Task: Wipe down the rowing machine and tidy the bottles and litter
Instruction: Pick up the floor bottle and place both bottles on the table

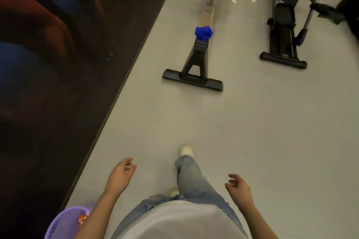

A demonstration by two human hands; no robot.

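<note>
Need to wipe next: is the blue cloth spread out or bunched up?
Bunched up: the blue cloth sits as a crumpled lump on the rowing machine rail.

Pale grey floor (252,122) is carrying a black rowing machine (192,80) on a wide crossbar foot, a second dark exercise machine (283,60) standing alongside. Two crumpled white paper scraps (233,0) are lying between them, far end. Round purple plastic basket (64,221) is sitting at near left.
</note>
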